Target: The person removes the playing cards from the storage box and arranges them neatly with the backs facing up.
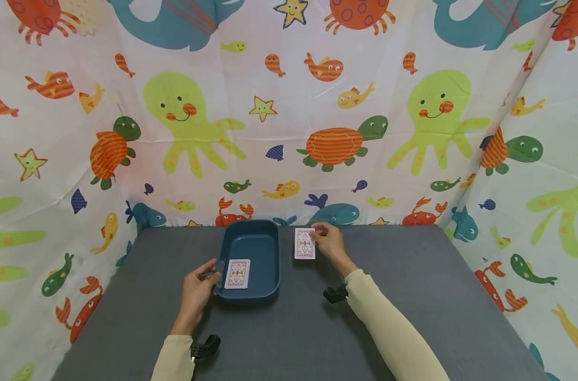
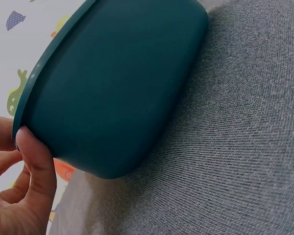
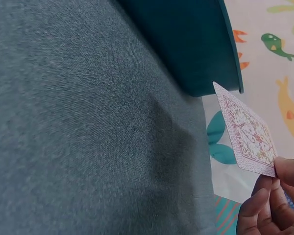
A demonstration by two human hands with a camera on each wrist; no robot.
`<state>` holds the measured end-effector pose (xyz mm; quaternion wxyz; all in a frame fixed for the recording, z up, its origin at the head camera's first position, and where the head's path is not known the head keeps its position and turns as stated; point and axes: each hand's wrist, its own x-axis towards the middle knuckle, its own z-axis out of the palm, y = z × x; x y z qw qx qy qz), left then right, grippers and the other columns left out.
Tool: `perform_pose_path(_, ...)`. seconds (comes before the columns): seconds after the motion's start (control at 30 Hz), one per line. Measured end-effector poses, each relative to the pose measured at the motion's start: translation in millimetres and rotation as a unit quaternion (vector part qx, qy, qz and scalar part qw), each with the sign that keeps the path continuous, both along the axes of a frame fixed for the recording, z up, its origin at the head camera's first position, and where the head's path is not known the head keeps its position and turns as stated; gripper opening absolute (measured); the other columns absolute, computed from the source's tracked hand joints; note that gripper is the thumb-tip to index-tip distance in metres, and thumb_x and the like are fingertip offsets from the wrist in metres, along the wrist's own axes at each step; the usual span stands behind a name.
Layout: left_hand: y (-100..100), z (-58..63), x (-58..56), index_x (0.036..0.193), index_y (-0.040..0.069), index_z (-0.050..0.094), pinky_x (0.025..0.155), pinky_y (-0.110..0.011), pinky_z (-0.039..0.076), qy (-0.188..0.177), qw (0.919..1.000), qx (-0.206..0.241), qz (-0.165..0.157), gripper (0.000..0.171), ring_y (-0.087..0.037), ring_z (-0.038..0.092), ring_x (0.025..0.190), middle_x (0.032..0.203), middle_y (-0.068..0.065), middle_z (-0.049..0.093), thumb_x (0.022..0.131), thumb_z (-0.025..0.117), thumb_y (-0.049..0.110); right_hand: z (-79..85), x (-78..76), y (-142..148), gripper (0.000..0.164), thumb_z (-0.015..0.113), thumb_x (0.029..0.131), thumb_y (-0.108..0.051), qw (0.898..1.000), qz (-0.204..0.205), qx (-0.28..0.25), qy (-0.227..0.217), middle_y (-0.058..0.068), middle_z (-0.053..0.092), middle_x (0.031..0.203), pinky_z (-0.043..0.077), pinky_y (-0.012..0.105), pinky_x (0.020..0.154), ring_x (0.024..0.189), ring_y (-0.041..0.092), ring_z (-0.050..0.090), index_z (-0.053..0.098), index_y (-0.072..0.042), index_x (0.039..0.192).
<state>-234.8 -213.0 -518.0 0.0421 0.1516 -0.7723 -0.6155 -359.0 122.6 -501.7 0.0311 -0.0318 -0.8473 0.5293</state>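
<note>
A dark teal plastic tray (image 1: 273,286) with raised walls stands on the table, and a patterned playing card (image 1: 237,274) lies face down inside it at the near left. My left hand (image 1: 197,288) pinches the tray's left rim between thumb and fingers; the left wrist view shows the thumb (image 2: 36,159) against the outer wall. To the right of the tray, my right hand (image 1: 331,242) pinches a second playing card (image 1: 304,244) by its edge. That card is held above the table in the right wrist view, its patterned back (image 3: 250,137) showing.
A grey cloth-covered table (image 1: 289,338) spreads under both hands. Behind it and along both sides hangs a curtain (image 1: 279,174) printed with sea animals. A black strap (image 1: 335,293) is on the right wrist and another (image 1: 206,347) on the left.
</note>
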Motion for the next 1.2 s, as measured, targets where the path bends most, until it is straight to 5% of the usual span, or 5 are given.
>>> perform_pose_path(0.43, -5, 1.9, -0.1, 0.140, 0.012, 0.055, 0.058, -0.027, 0.052, -0.004, 1.0000, 0.004, 0.000, 0.044, -0.013, 0.055, 0.085, 0.133, -0.017, 0.052, 0.096, 0.060, 0.011, -9.4, -20.1, -20, 0.023, 0.068, 0.094, -0.020, 1.000, 0.004, 0.004, -0.006, 0.011, 0.072, 0.098, 0.047, 0.024, 0.062, 0.084, 0.021, 0.063, 0.069, -0.011, 0.115)
perform_pose_path(1.2, -2, -1.7, -0.8, 0.140, 0.014, 0.055, 0.058, -0.026, 0.052, -0.004, 0.9999, 0.008, -0.008, 0.045, -0.014, 0.056, 0.086, 0.131, -0.014, 0.052, 0.096, 0.061, 0.012, -31.8, -41.1, -23, 0.016, 0.070, 0.090, -0.014, 0.994, 0.040, 0.106, -0.009, 0.009, 0.065, 0.087, 0.042, 0.026, 0.062, 0.078, 0.020, 0.054, 0.072, -0.006, 0.103)
